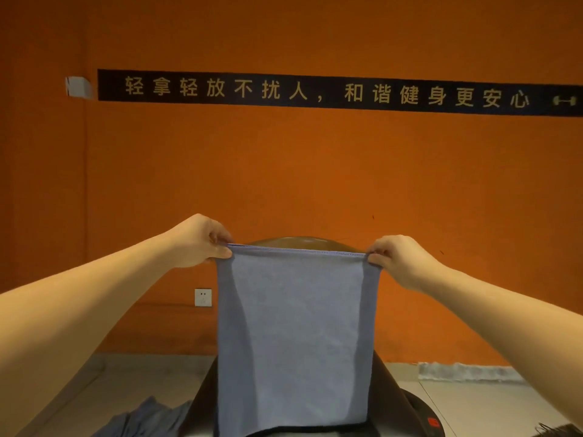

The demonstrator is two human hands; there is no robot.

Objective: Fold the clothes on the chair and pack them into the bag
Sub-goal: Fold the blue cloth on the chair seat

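The left hand (202,241) and right hand (397,258) each pinch a top corner of the blue garment (293,335), stretching it flat in front of the chair (391,395); held so, seemingly, to square its edges for folding.

Most of the chair (391,398) is hidden behind the held-up grey-blue cloth (293,335). A second garment (148,417) is cut off by the bottom edge, and the wall banner (315,93) by the right edge.

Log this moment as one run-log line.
left hand: pinches top-left corner of blue cloth | right hand: pinches top-right corner | blue cloth: hangs flat before chair
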